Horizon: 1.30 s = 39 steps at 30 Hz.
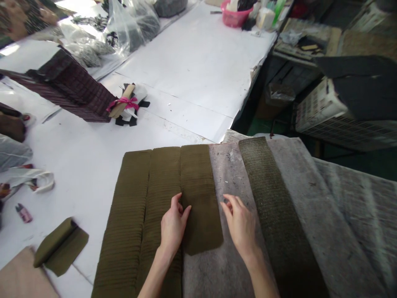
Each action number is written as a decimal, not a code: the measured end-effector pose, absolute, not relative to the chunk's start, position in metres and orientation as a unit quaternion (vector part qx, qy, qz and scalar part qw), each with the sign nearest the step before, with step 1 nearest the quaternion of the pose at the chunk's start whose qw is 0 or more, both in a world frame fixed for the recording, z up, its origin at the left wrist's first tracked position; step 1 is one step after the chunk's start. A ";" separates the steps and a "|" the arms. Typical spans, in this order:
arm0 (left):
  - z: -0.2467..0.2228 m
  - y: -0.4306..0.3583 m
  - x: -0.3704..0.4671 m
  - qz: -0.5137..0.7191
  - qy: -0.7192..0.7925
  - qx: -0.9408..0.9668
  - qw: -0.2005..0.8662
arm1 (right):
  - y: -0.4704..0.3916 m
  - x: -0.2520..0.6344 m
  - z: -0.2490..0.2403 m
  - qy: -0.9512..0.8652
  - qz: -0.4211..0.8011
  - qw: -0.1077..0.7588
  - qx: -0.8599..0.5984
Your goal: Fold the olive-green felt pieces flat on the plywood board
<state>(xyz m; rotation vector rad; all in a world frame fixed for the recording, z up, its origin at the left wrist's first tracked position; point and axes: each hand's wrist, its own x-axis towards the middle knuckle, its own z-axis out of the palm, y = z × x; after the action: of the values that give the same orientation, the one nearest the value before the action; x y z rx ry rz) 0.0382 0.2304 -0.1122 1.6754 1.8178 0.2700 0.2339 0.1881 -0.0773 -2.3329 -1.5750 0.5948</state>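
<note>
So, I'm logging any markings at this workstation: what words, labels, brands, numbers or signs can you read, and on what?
None can be read anywhere in this view.
Olive fabric panels by the hands: no lettering visible.
Pink-handled tool: too small and blurred to tell.
Green item at the far table edge: too blurred to tell.

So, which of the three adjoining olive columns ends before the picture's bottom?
The right column: its lower end shows; the left column and middle column run off-frame.

You face matt, ridged olive cloth panels (163, 178), a rough grey surface (204, 275) and a glossy plastic basin (233, 20).
</note>
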 end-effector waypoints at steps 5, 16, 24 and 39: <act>-0.113 0.230 0.038 0.099 0.694 0.638 0.320 | 0.236 0.243 -0.091 -0.573 0.239 0.209 -0.755; -0.111 0.229 0.038 0.089 0.694 0.637 0.324 | 0.270 0.239 -0.100 -0.593 0.244 0.140 -0.754; -0.109 0.229 0.039 0.093 0.694 0.633 0.329 | 0.280 0.247 -0.100 -0.612 0.274 0.099 -0.735; -0.107 0.228 0.038 0.086 0.687 0.641 0.333 | 0.282 0.248 -0.104 -0.620 0.281 0.126 -0.722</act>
<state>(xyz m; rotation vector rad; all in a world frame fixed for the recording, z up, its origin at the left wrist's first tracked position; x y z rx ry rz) 0.0384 0.2283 -0.1067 1.6731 1.7935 0.2244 0.2475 0.2818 -0.1041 -2.1025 -1.8044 0.8188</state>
